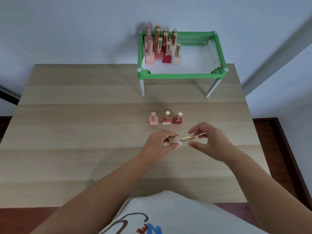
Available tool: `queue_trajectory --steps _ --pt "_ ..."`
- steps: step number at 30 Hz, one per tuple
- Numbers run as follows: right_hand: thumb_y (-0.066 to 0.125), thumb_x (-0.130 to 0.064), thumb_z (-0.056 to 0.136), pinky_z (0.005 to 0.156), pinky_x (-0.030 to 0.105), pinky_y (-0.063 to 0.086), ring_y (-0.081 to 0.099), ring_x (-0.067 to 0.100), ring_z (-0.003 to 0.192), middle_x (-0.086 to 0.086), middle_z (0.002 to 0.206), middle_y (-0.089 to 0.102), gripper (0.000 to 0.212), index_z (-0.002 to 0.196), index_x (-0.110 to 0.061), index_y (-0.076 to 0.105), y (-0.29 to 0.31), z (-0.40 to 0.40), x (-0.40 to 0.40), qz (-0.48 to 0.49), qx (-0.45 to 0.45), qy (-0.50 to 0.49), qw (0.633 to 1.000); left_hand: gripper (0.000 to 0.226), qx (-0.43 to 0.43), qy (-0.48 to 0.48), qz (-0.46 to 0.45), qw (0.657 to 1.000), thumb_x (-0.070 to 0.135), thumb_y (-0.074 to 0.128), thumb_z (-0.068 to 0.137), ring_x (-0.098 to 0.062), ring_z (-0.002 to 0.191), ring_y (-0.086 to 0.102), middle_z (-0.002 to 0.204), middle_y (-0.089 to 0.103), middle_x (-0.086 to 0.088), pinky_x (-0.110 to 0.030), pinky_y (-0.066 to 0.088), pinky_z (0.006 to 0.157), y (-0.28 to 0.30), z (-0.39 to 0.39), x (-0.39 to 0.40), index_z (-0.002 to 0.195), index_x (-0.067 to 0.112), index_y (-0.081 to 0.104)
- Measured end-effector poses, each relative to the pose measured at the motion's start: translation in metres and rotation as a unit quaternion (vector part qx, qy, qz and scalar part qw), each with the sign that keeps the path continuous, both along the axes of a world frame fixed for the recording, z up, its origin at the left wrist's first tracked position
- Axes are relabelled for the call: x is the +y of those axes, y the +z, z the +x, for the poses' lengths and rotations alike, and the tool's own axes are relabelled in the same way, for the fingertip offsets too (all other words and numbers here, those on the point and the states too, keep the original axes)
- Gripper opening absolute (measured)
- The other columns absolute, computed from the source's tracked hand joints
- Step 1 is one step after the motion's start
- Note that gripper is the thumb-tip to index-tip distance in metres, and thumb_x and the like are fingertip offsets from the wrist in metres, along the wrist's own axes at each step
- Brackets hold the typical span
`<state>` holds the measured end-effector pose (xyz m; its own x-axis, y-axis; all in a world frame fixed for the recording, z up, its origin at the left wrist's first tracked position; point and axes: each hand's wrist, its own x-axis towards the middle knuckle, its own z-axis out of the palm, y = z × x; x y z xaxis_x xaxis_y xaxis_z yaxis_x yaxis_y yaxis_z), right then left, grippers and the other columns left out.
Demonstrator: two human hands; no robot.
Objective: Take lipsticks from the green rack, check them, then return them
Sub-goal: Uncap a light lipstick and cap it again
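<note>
My left hand (pixel 159 146) grips the beige square base of a lipstick (pixel 174 140) lying sideways just above the table. Its gold cap (pixel 187 138) points right into my right hand (pixel 212 142), whose thumb and fingers curl around the cap's end. Three lipsticks stand in a row on the table behind my hands: a pink one (pixel 153 118), a pink-red one with a gold cap (pixel 166 118), and a dark red one (pixel 178 118). The green rack (pixel 182 76) stands on white legs at the table's far side, with several lipsticks (pixel 162 46) upright in its left half.
The wooden table (pixel 84 132) runs to a pale wall behind the rack. The rack's right half shows a bare white floor (pixel 194 59). My white printed shirt (pixel 168 215) covers the near table edge.
</note>
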<state>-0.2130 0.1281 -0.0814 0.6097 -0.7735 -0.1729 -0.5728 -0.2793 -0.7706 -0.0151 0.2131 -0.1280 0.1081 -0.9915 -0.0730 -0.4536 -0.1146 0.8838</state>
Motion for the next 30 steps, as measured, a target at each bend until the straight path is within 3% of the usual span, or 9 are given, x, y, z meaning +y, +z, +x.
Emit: queue_trajectory --steps 4,9,13,17,20,23,27,30 --pt "0.074 -0.01 0.076 0.075 0.013 0.049 0.06 0.003 0.081 -0.014 0.083 0.065 0.031 0.082 -0.037 0.06 -0.002 0.004 0.0 -0.03 -0.005 0.005 1.0 0.028 -0.006 -0.006 -0.009 1.0 0.018 0.079 0.077 -0.007 0.081 0.057 0.09 0.065 0.0 -0.011 0.041 0.072 0.0 -0.001 -0.001 0.103 0.019 0.071" --pt "0.072 -0.021 0.08 0.065 0.009 0.046 0.06 0.0 0.071 -0.012 0.073 0.066 0.013 0.078 -0.031 0.064 -0.004 0.006 -0.001 -0.009 -0.017 -0.028 0.999 0.027 -0.014 -0.002 -0.017 1.0 0.022 0.078 0.077 -0.003 0.08 0.055 0.089 0.063 0.006 -0.01 0.04 0.072 0.0 0.002 -0.003 0.102 0.023 0.07" --pt "0.07 -0.03 0.082 0.06 0.005 0.042 0.059 -0.004 0.065 -0.013 0.068 0.067 0.011 0.074 -0.033 0.063 -0.005 0.007 -0.002 -0.005 0.003 -0.05 0.999 0.028 -0.02 -0.011 -0.021 1.0 0.021 0.079 0.077 0.002 0.08 0.054 0.09 0.063 0.005 -0.005 0.037 0.073 0.001 0.002 -0.004 0.104 0.021 0.071" --pt "0.077 -0.039 0.071 0.067 0.007 0.044 0.059 -0.002 0.079 -0.018 0.084 0.066 0.018 0.085 -0.034 0.065 -0.002 0.004 -0.001 -0.016 -0.013 -0.038 0.999 0.03 -0.013 -0.019 -0.022 1.0 0.018 0.079 0.077 0.002 0.081 0.054 0.092 0.065 0.004 -0.004 0.037 0.074 0.001 0.003 -0.004 0.106 0.02 0.07" --pt "0.083 -0.024 0.067 0.075 0.012 0.045 0.057 0.002 0.087 -0.015 0.098 0.061 0.029 0.091 -0.029 0.066 -0.001 0.005 0.001 -0.041 -0.003 0.012 0.999 0.032 -0.008 -0.018 -0.017 1.0 0.018 0.079 0.077 0.001 0.083 0.054 0.094 0.065 0.003 -0.005 0.039 0.075 0.0 0.004 -0.005 0.108 0.02 0.07" --pt "0.077 -0.013 0.074 0.071 0.009 0.043 0.056 0.001 0.082 -0.015 0.087 0.063 0.025 0.085 -0.031 0.065 -0.003 0.007 0.002 -0.057 0.007 0.008 0.998 0.03 -0.006 -0.022 -0.018 1.0 0.017 0.078 0.078 0.003 0.083 0.053 0.092 0.064 0.005 -0.005 0.039 0.075 0.0 0.004 -0.005 0.106 0.02 0.07" --pt "0.072 -0.028 0.08 0.068 0.018 0.047 0.059 0.002 0.076 -0.013 0.079 0.067 0.01 0.087 -0.033 0.067 -0.004 0.011 0.003 -0.028 0.014 -0.021 0.999 0.029 -0.012 -0.021 -0.029 0.999 0.017 0.079 0.077 0.005 0.08 0.052 0.089 0.063 0.006 -0.005 0.038 0.073 0.0 0.006 -0.007 0.105 0.019 0.071" --pt "0.07 -0.037 0.079 0.068 0.017 0.043 0.058 -0.001 0.078 -0.013 0.084 0.066 0.014 0.092 -0.034 0.067 -0.005 0.012 0.003 -0.027 0.022 -0.04 0.999 0.029 -0.008 -0.019 -0.037 0.999 0.015 0.079 0.076 0.006 0.08 0.053 0.088 0.061 0.008 -0.004 0.037 0.072 -0.001 0.007 -0.008 0.104 0.017 0.071"
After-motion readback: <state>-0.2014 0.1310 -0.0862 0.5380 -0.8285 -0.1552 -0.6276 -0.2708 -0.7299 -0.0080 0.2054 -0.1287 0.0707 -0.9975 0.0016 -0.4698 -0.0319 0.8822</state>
